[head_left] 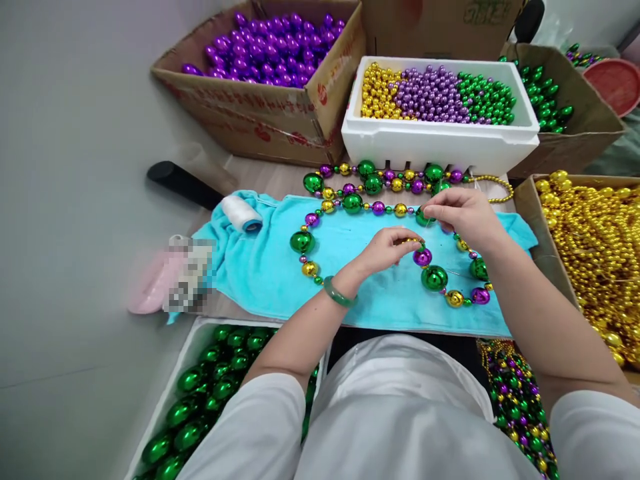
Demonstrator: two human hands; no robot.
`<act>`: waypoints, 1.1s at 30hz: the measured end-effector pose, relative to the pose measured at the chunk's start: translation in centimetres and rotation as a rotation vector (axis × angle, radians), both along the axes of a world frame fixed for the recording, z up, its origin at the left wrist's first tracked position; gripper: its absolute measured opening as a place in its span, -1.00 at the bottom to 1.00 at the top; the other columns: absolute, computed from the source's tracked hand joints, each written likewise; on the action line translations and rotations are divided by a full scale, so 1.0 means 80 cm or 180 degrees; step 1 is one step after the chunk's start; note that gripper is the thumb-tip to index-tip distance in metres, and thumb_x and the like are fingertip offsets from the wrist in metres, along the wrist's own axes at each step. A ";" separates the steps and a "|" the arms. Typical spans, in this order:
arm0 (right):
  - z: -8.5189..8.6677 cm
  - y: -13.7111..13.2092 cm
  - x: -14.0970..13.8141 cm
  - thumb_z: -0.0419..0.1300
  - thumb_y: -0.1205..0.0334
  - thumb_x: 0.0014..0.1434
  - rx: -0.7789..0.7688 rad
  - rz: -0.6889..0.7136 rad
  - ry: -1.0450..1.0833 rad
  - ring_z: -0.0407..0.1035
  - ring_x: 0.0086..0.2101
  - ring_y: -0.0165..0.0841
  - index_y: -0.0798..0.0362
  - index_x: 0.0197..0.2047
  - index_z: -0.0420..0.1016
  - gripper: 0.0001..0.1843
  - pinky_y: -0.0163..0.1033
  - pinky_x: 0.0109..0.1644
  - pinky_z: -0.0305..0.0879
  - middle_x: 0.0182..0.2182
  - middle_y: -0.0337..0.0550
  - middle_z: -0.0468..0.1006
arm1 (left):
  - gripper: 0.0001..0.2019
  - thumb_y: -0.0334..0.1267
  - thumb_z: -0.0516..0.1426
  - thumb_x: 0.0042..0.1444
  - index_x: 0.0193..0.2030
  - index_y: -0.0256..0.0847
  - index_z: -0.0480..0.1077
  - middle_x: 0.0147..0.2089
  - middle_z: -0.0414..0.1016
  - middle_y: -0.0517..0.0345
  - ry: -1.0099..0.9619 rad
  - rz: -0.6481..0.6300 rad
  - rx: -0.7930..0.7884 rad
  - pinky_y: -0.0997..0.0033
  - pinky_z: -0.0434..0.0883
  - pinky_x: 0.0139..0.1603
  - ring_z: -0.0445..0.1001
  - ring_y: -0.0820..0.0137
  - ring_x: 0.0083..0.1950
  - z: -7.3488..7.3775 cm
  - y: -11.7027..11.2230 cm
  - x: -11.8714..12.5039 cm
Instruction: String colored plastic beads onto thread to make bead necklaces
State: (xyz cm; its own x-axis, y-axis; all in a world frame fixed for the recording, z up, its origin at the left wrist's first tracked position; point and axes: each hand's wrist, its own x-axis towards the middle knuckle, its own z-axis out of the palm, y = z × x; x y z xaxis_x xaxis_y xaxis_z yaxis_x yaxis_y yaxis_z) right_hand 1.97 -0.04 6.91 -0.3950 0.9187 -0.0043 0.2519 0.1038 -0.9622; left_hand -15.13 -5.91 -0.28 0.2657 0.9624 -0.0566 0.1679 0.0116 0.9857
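A bead necklace (pixel 350 203) of green, gold and purple balls lies in a loop on a turquoise towel (pixel 260 267). My left hand (pixel 385 250), with a green bangle on its wrist, pinches the strand beside a purple bead (pixel 423 257). My right hand (pixel 463 213) is closed on the strand at a green bead (pixel 424 217), just above the left hand. A large green ball (pixel 434 277) sits below the purple bead.
A white foam box (pixel 435 143) holds gold, purple and green beads. Cardboard boxes hold purple beads (pixel 270 50), green beads (pixel 543 97) and gold strands (pixel 595 247). A tray of large green balls (pixel 205 393) sits front left. A white thread spool (pixel 243 213) lies on the towel.
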 end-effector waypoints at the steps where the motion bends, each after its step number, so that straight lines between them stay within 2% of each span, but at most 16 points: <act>1: -0.003 0.000 0.000 0.33 0.20 -0.06 0.0085 0.0004 0.0028 0.34 -0.44 -0.41 0.09 -0.34 0.54 -0.81 -0.29 -0.43 0.25 -0.43 -0.17 0.50 | -0.75 -0.18 0.20 0.06 -0.21 -0.31 0.54 -0.30 0.52 0.07 0.0001 0.0063 -0.0004 0.52 0.28 -0.48 0.30 0.58 -0.50 0.005 -0.003 -0.001; 3: -0.013 -0.001 -0.001 0.38 0.23 -0.13 0.0028 0.0263 0.0086 0.40 -0.21 -0.29 0.02 -0.12 0.52 -0.57 -0.23 -0.27 0.35 -0.18 -0.11 0.54 | -0.79 -0.26 0.20 0.03 -0.19 -0.30 0.52 -0.28 0.53 0.08 -0.0126 0.0197 0.0047 0.51 0.33 -0.38 0.36 0.55 -0.42 0.017 -0.009 -0.005; 4: -0.019 -0.003 -0.001 0.40 0.25 -0.17 -0.0132 0.0521 0.0074 0.39 -0.14 -0.25 -0.03 -0.02 0.48 -0.43 -0.20 -0.21 0.37 -0.11 -0.11 0.52 | -0.77 -0.31 0.21 0.02 -0.16 -0.28 0.51 -0.25 0.53 0.08 -0.0222 0.0229 0.0081 0.51 0.35 -0.33 0.39 0.53 -0.37 0.024 -0.011 -0.008; 6: -0.029 -0.008 -0.004 0.41 0.28 -0.21 -0.0560 0.1047 -0.0069 0.40 -0.17 -0.25 -0.05 0.04 0.45 -0.34 -0.18 -0.20 0.37 -0.17 -0.14 0.53 | -0.68 -0.39 0.21 -0.02 -0.07 -0.25 0.45 -0.23 0.51 0.10 -0.0367 0.0242 0.0116 0.52 0.36 -0.30 0.41 0.52 -0.33 0.039 -0.015 -0.016; 8: -0.035 -0.015 -0.007 0.38 0.27 -0.17 -0.0804 0.1311 -0.0258 0.38 -0.30 -0.31 -0.01 -0.07 0.50 -0.49 -0.20 -0.27 0.34 -0.34 -0.20 0.52 | -0.60 -0.40 0.21 -0.03 0.01 -0.21 0.39 -0.28 0.47 0.16 -0.0359 0.0222 0.0070 0.55 0.33 -0.38 0.38 0.55 -0.39 0.051 -0.017 -0.027; 10: -0.034 -0.020 -0.008 0.34 0.26 -0.12 -0.0827 0.1343 -0.0299 0.33 -0.41 -0.38 0.04 -0.21 0.52 -0.68 -0.25 -0.34 0.28 -0.46 -0.26 0.45 | -0.55 -0.37 0.24 -0.05 0.04 -0.20 0.35 -0.36 0.42 0.23 -0.0266 0.0077 -0.0068 0.57 0.30 -0.44 0.36 0.56 -0.44 0.056 -0.017 -0.040; 13: -0.022 -0.026 -0.004 0.33 0.26 -0.11 -0.0860 0.1355 -0.0182 0.28 -0.46 -0.44 0.07 -0.31 0.51 -0.78 -0.30 -0.39 0.22 -0.49 -0.28 0.41 | -0.59 -0.33 0.29 -0.11 -0.05 -0.23 0.42 -0.44 0.40 0.27 0.0028 -0.0526 -0.0395 0.55 0.32 -0.42 0.39 0.52 -0.43 0.049 -0.017 -0.061; 16: -0.007 -0.028 0.005 0.34 0.27 -0.10 -0.0976 0.1378 -0.0009 0.30 -0.44 -0.44 0.07 -0.31 0.51 -0.78 -0.31 -0.38 0.23 -0.47 -0.25 0.44 | -0.74 -0.28 0.31 -0.15 -0.25 -0.25 0.50 -0.44 0.46 0.22 0.0492 -0.1014 -0.0676 0.52 0.34 -0.39 0.41 0.49 -0.41 0.036 -0.021 -0.077; 18: 0.000 -0.028 0.012 0.34 0.27 -0.10 -0.1010 0.1335 0.0188 0.33 -0.42 -0.42 0.06 -0.27 0.51 -0.75 -0.31 -0.37 0.25 -0.43 -0.22 0.48 | -0.79 -0.24 0.30 -0.11 -0.31 -0.26 0.50 -0.40 0.51 0.16 0.0526 -0.0921 -0.0764 0.49 0.38 -0.32 0.45 0.46 -0.37 0.035 -0.026 -0.086; 20: 0.004 -0.028 0.017 0.36 0.27 -0.11 -0.1091 0.1226 0.0418 0.37 -0.40 -0.40 0.05 -0.25 0.50 -0.71 -0.30 -0.35 0.27 -0.40 -0.19 0.51 | -0.78 -0.18 0.28 -0.05 -0.31 -0.28 0.48 -0.40 0.51 0.14 0.0212 -0.0495 -0.0676 0.47 0.41 -0.27 0.47 0.45 -0.35 0.044 -0.031 -0.094; 23: 0.003 -0.029 0.016 0.38 0.26 -0.13 -0.1232 0.1088 0.0670 0.39 -0.40 -0.38 0.05 -0.24 0.49 -0.68 -0.28 -0.35 0.29 -0.39 -0.17 0.54 | -0.74 -0.11 0.26 -0.01 -0.30 -0.27 0.42 -0.42 0.46 0.19 -0.0459 0.0193 -0.0277 0.45 0.46 -0.29 0.45 0.51 -0.42 0.077 -0.037 -0.105; 25: -0.001 -0.032 0.010 0.38 0.24 -0.11 -0.1197 0.1185 0.0700 0.40 -0.38 -0.38 0.05 -0.23 0.49 -0.68 -0.27 -0.31 0.31 -0.37 -0.17 0.54 | -0.73 -0.09 0.27 -0.02 -0.31 -0.25 0.40 -0.45 0.43 0.23 -0.0668 0.0393 -0.0068 0.46 0.46 -0.37 0.40 0.54 -0.49 0.106 -0.040 -0.110; 30: -0.010 -0.045 -0.017 0.35 0.22 -0.05 -0.0727 0.1507 0.0535 0.39 -0.11 -0.30 0.04 -0.24 0.53 -0.74 -0.18 -0.03 0.32 -0.19 -0.13 0.53 | -0.74 -0.10 0.28 0.00 -0.37 -0.26 0.42 -0.56 0.37 0.22 -0.0190 0.0216 0.0185 0.57 0.32 -0.59 0.35 0.55 -0.58 0.174 -0.045 -0.106; 33: -0.014 -0.048 -0.030 0.35 0.18 -0.09 -0.0545 0.1276 0.0411 0.40 -0.19 -0.29 0.05 -0.26 0.51 -0.72 -0.14 -0.07 0.34 -0.27 -0.15 0.53 | -0.78 -0.15 0.28 0.01 -0.39 -0.28 0.44 -0.55 0.37 0.21 -0.0097 0.0250 0.0293 0.58 0.30 -0.61 0.33 0.57 -0.60 0.204 -0.045 -0.097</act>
